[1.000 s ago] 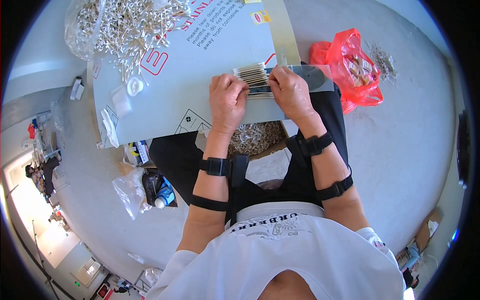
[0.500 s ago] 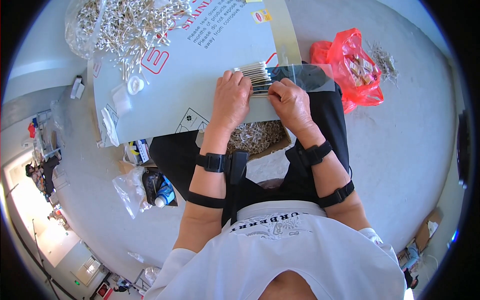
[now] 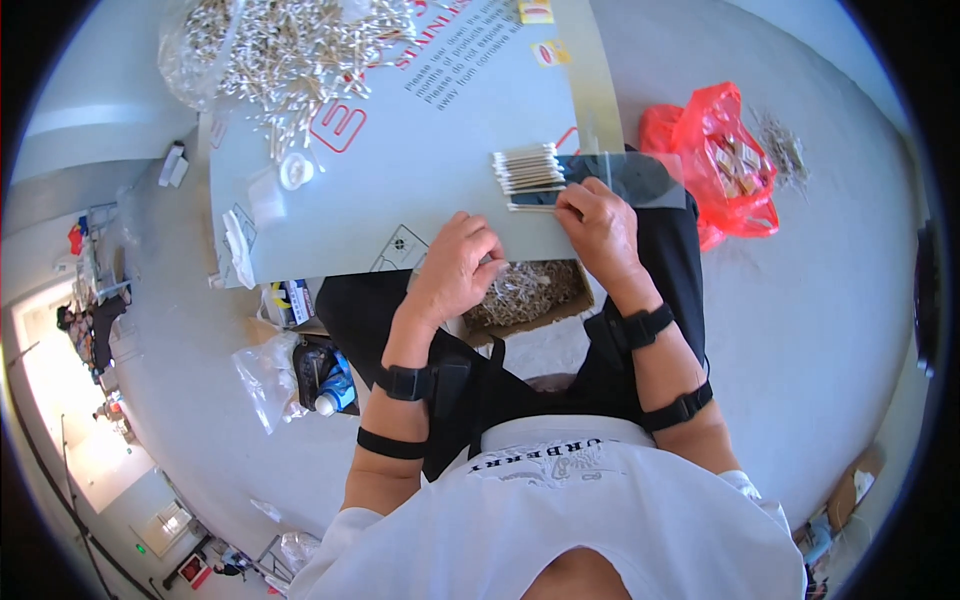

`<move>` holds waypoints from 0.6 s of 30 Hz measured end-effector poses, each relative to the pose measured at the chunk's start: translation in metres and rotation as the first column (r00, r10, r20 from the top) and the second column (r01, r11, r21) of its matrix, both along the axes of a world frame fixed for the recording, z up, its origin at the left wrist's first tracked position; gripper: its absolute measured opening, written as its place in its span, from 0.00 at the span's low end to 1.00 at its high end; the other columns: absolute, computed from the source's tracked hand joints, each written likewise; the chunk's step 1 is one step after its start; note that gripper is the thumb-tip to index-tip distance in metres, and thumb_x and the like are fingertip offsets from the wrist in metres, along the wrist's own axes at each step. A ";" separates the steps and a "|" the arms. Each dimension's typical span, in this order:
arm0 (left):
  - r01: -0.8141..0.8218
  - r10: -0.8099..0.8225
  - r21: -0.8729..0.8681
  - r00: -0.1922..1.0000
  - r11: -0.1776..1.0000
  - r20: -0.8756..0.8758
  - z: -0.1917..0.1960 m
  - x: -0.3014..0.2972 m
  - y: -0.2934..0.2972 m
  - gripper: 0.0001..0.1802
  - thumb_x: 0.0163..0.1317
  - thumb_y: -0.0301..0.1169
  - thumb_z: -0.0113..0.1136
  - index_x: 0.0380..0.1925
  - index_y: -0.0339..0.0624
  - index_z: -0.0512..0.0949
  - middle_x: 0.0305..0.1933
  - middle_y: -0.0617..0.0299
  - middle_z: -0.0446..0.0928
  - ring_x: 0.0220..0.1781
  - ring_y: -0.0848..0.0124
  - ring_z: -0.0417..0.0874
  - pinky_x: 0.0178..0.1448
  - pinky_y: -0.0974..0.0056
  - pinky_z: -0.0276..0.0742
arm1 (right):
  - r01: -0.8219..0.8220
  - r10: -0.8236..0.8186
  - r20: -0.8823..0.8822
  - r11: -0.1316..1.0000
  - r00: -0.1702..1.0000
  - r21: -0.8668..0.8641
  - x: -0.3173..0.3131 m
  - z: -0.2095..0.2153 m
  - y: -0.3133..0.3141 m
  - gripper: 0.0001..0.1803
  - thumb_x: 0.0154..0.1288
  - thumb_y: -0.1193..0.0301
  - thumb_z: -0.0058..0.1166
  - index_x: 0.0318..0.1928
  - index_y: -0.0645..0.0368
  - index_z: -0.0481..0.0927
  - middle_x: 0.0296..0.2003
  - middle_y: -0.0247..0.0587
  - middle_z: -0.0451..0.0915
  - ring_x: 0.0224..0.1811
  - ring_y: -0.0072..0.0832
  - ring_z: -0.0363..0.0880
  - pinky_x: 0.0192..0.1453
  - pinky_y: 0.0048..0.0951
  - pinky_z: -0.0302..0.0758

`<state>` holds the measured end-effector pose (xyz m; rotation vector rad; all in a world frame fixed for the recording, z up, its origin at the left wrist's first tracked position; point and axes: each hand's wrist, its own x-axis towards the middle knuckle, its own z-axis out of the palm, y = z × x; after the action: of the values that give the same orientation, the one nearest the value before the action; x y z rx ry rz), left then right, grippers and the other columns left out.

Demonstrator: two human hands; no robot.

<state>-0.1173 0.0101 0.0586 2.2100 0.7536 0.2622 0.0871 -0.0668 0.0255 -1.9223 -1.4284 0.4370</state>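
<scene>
Now the left hand [image 3: 455,270] has drawn back toward frame centre, fingers curled and empty, while the right hand [image 3: 598,215] alone pinches the cotton swabs [image 3: 528,168] against the clear bag [image 3: 625,180].

A red plastic bag [image 3: 715,150] lies right of the printed grey board [image 3: 440,130].

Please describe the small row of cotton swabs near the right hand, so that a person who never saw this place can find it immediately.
Start at the large grey board lying across the person's lap. Near its right edge, just above the right hand, lies the row of cotton swabs, partly inside a clear plastic bag. Unlike the loose heap of swabs at the board's far corner, these lie parallel, tightly side by side.
</scene>
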 end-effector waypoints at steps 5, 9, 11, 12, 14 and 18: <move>-0.407 0.382 0.156 0.909 0.900 0.166 -0.019 0.001 0.057 0.03 0.54 0.21 0.59 0.27 0.41 0.75 0.28 0.55 0.74 0.36 0.54 0.76 0.42 0.53 0.73 | 0.003 -0.003 -0.017 1.000 1.000 -0.002 -0.001 0.008 0.002 0.03 0.56 0.72 0.58 0.27 0.55 0.78 0.26 0.41 0.74 0.29 0.43 0.79 0.32 0.42 0.75; -0.558 0.507 0.373 0.829 0.741 0.235 -0.029 0.007 0.149 0.03 0.55 0.21 0.58 0.29 0.40 0.77 0.29 0.54 0.76 0.35 0.55 0.79 0.41 0.54 0.74 | -0.007 0.007 -0.016 1.000 1.000 0.001 -0.001 0.008 0.003 0.03 0.55 0.73 0.59 0.26 0.55 0.78 0.26 0.40 0.75 0.28 0.43 0.78 0.31 0.40 0.75; -0.549 0.522 0.470 0.829 0.691 0.201 -0.029 0.009 0.187 0.04 0.55 0.21 0.60 0.31 0.40 0.78 0.30 0.55 0.77 0.34 0.58 0.80 0.41 0.56 0.75 | 0.000 0.000 -0.020 1.000 1.000 -0.007 -0.002 0.008 0.002 0.03 0.55 0.73 0.59 0.27 0.55 0.78 0.26 0.40 0.74 0.28 0.42 0.78 0.30 0.40 0.75; -0.477 0.495 0.618 0.854 0.625 0.159 -0.024 0.014 0.203 0.03 0.55 0.22 0.61 0.30 0.42 0.79 0.31 0.54 0.77 0.37 0.56 0.79 0.43 0.55 0.75 | 0.003 -0.003 -0.020 1.000 1.000 -0.007 -0.001 0.007 0.002 0.03 0.55 0.73 0.59 0.27 0.55 0.78 0.26 0.40 0.74 0.28 0.42 0.78 0.30 0.40 0.75; -0.386 0.470 0.749 0.875 0.539 0.112 -0.020 0.015 0.230 0.03 0.54 0.23 0.62 0.29 0.43 0.79 0.33 0.54 0.77 0.41 0.55 0.79 0.45 0.53 0.74 | 0.004 -0.005 -0.035 1.000 0.999 -0.006 -0.001 0.008 0.002 0.03 0.55 0.74 0.59 0.27 0.55 0.78 0.25 0.39 0.74 0.27 0.42 0.78 0.30 0.39 0.75; -0.101 0.397 0.811 0.902 0.576 -0.170 -0.023 0.018 0.260 0.03 0.52 0.25 0.62 0.27 0.45 0.79 0.35 0.54 0.76 0.43 0.52 0.78 0.47 0.51 0.73 | 0.025 -0.026 -0.050 0.999 0.998 -0.022 -0.001 0.011 0.003 0.03 0.55 0.74 0.60 0.26 0.55 0.78 0.25 0.39 0.73 0.27 0.41 0.78 0.30 0.38 0.75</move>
<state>-0.0998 0.2702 0.0352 3.0411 1.3589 0.4311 0.0856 -0.0640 0.0361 -1.9312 -1.3702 0.4869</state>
